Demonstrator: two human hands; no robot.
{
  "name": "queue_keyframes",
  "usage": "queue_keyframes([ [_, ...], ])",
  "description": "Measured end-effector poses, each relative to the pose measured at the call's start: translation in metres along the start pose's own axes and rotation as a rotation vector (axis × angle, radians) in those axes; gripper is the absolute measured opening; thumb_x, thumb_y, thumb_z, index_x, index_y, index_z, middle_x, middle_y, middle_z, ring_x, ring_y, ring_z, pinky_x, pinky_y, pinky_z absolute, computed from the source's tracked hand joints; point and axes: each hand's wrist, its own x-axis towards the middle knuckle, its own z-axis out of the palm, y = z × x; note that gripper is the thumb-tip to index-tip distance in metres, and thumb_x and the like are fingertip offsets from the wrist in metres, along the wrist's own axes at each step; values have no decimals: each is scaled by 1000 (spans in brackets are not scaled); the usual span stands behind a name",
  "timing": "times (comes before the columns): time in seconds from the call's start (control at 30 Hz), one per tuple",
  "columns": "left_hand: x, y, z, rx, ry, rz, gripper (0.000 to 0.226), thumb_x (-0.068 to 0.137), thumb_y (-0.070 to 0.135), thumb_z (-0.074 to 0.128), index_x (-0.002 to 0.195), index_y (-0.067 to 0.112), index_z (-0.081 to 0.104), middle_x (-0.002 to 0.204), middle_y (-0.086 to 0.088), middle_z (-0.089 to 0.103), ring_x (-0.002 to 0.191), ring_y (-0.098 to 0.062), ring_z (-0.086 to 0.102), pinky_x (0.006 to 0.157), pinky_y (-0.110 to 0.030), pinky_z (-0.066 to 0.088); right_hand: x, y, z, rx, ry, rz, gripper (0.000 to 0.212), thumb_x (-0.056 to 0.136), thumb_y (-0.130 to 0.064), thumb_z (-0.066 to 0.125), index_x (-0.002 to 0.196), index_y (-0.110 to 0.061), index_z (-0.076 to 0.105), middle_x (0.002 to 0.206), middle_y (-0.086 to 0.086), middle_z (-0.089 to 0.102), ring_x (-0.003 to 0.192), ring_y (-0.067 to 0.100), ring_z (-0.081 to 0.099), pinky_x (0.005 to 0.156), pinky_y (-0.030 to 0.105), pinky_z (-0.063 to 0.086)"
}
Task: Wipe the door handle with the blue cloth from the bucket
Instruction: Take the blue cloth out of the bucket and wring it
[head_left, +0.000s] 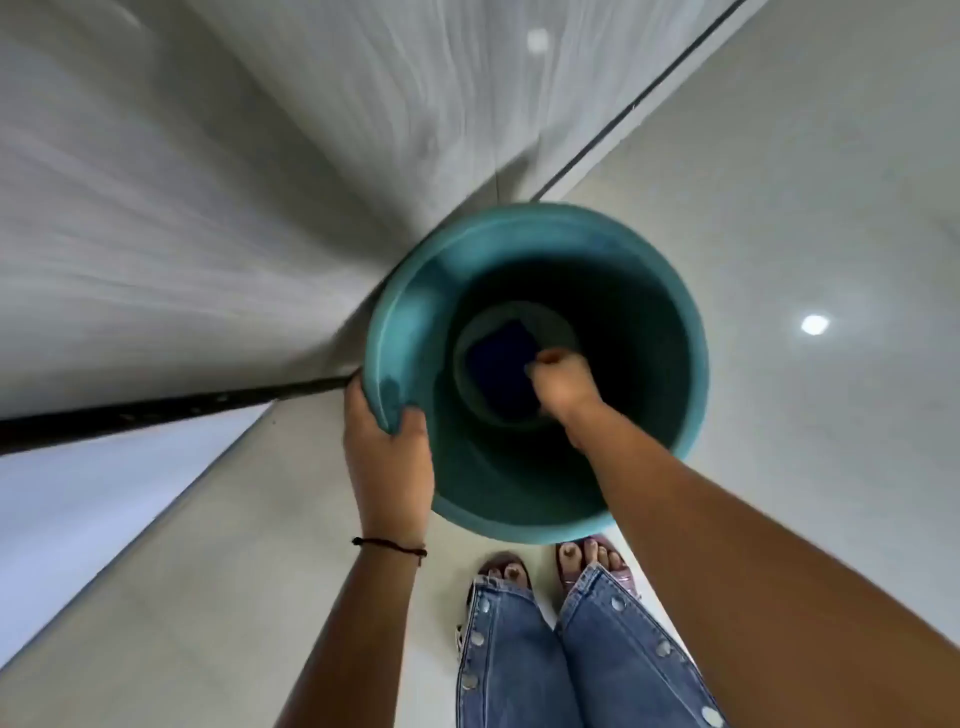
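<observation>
Head view is looking straight down into the bucket (670, 291). Step in hand: fetching the cloth (501, 366); wiping not yet begun. Door handle is not in view.

Left hand (387, 447) is clamping the bucket rim on its near-left side, thumb inside, fingers outside, steadying it. Right hand (563, 382) is reaching deep inside the bucket, fingers curled at the near-right edge of the cloth; looks like it is pinching it, but blur is hiding the contact, so I cannot tell if the grip is made.

Cloth is lying flat at the bucket bottom, dark blue, centre-left of the base.

Next move, as I judge it: close on the cloth, lift straight up the bucket axis, clear the rim, then find the handle.

Room: the bucket is deep, so the forearm is running close to the near-right wall. The wall (218, 171) is sitting just beyond the bucket's far-left side. Floor (810, 171) right of the bucket is open. Feet (550, 566) are standing just near of the bucket.
</observation>
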Motion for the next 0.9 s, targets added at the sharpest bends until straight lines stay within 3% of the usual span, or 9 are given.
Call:
queue_keyframes([
  [0.1, 16, -16, 5, -23, 60, 0, 38, 82, -7, 54, 119, 1, 59, 95, -1, 61, 66, 6, 57, 54, 1, 41, 36, -3, 15, -65, 88, 108, 54, 92, -13, 51, 143, 0, 37, 144, 19, 46, 130, 33, 47, 109, 37, 41],
  [0.2, 21, -25, 11, -65, 82, 9, 35, 81, -6, 55, 113, 6, 61, 83, 10, 62, 62, 9, 58, 53, 0, 39, 66, 8, 27, -92, 164, 57, 52, 99, -16, 39, 149, -8, 26, 152, 14, 35, 137, 30, 38, 114, 35, 33],
  [0.3, 20, -28, 11, -89, 105, 30, 34, 81, -5, 55, 107, 16, 61, 78, 19, 59, 60, 14, 57, 54, -1, 40, 71, 21, 35, -228, 187, 35, 46, 101, -23, 29, 145, -11, 35, 149, 14, 41, 133, 31, 43, 111, 37, 33],
  [0.5, 18, -23, 11, -86, 110, 7, 37, 81, -8, 52, 115, 5, 60, 86, 6, 63, 63, 16, 57, 59, 1, 41, 10, -3, 29, -196, 57, 4, 46, 87, -24, 60, 124, 1, 55, 123, 19, 63, 112, 34, 61, 88, 33, 49],
  [0.57, 16, -18, 6, -66, 50, -48, 47, 82, -5, 54, 128, 6, 50, 104, 0, 62, 76, 14, 60, 66, 0, 44, -24, -10, 18, -86, 41, -51, 35, 79, -26, 64, 107, -7, 64, 109, 16, 69, 100, 34, 65, 88, 40, 54],
  [0.63, 7, -6, -4, -53, -50, -144, 70, 82, 11, 60, 144, 12, 27, 136, -9, 49, 115, -8, 57, 97, -19, 46, -69, -17, -2, 55, 1, -61, 13, 73, -21, 65, 85, -15, 64, 89, 8, 69, 84, 29, 65, 84, 48, 55],
  [0.67, -3, 6, -10, -11, -92, -212, 81, 83, 21, 62, 149, 14, 15, 150, -13, 34, 134, -21, 42, 111, -32, 36, -95, -21, -14, 111, -21, -53, 7, 75, -17, 64, 81, -16, 61, 83, 5, 65, 80, 27, 62, 83, 48, 55],
  [0.73, -30, 31, -22, 65, -138, -335, 87, 88, 33, 59, 151, 10, 4, 158, -12, 14, 145, -26, 18, 119, -39, 19, -141, -24, -36, 158, -67, -35, 8, 80, -13, 61, 87, -15, 58, 85, 4, 61, 82, 25, 59, 83, 47, 56],
  [0.9, -125, 109, -88, -400, -513, -564, 55, 84, 58, 51, 127, 24, 54, 128, 3, 60, 115, -16, 56, 99, -38, 40, -285, -39, -81, 256, -192, 16, 17, 83, -11, 61, 99, -10, 64, 105, 16, 68, 95, 30, 66, 76, 42, 57],
])
